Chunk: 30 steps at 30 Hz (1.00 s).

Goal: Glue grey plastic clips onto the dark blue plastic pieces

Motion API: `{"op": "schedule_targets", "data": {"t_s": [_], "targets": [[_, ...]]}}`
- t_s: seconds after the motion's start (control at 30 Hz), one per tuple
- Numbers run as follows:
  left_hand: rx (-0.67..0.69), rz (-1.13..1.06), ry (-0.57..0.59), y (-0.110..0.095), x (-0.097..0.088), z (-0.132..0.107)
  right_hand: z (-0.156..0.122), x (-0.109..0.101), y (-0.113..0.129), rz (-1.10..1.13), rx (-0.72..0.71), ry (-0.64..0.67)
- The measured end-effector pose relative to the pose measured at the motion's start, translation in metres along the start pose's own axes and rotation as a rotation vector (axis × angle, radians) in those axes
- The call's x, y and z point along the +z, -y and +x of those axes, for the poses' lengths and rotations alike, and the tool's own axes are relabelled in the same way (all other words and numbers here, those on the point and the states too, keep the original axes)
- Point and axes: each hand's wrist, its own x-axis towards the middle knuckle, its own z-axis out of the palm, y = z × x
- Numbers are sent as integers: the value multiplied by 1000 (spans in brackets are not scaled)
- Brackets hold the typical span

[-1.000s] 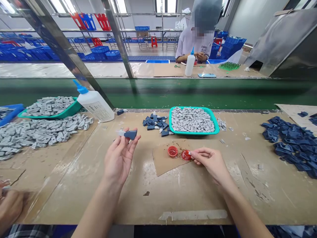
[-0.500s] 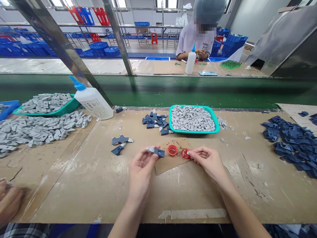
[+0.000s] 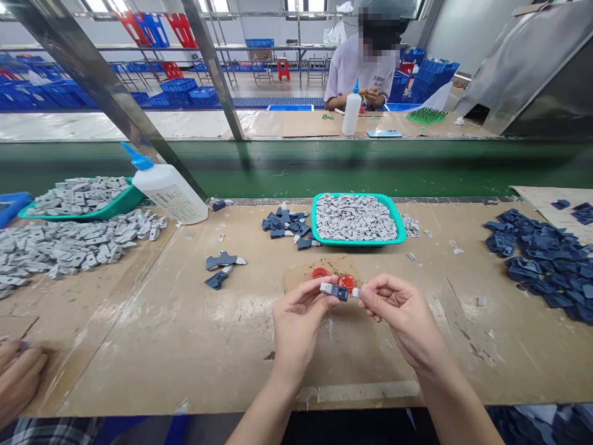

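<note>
My left hand (image 3: 299,321) pinches a small dark blue plastic part (image 3: 334,291) with a grey piece on its left end. My right hand (image 3: 402,315) is closed on a small grey piece (image 3: 356,292) and holds it against the right end of that blue part. Both hands meet just above two little red caps (image 3: 347,281) on a scrap of cardboard (image 3: 296,278). A teal tray (image 3: 398,230) full of grey pieces lies beyond the caps. Two finished blue parts (image 3: 221,262) lie to the left on the bench.
A white glue bottle (image 3: 167,191) with a blue tip leans at the left. Grey pieces (image 3: 69,244) are heaped at the left, blue parts (image 3: 546,262) at the right. A green conveyor belt (image 3: 324,167) runs behind. Another person's hand (image 3: 18,380) is at the lower left; a co-worker sits opposite.
My left hand has carried the blue part rightward from the left of the bench to my right hand. My right hand has lifted off the red cap and now meets the part.
</note>
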Motion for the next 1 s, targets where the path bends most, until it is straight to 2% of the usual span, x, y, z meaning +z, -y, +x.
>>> {"op": "schedule_targets", "data": {"t_s": [0.33, 0.43, 0.57, 0.7, 0.8, 0.9, 0.93, 1.0], "targets": [[7, 39, 9, -1, 2, -6, 3, 8, 0, -125, 26, 64], [0, 80, 34, 4, 0, -6, 2, 9, 1, -145, 91, 157], [-1, 72, 52, 6, -3, -5, 1, 7, 0, -53, 140, 297], [-10, 51, 63, -2, -3, -9, -1, 11, -1, -19, 105, 283], [-64, 40, 120, -9, -3, -14, -1, 18, 1, -56, 77, 237], [-36, 117, 143, -14, -18, -10, 0, 25, 4, -174, 69, 252], [20, 188, 103, -17, -31, -5, 0, 25, 5, -228, 59, 255], [180, 406, -46, -26, -69, 9, 2, 24, 8, -321, 22, 217]]}}
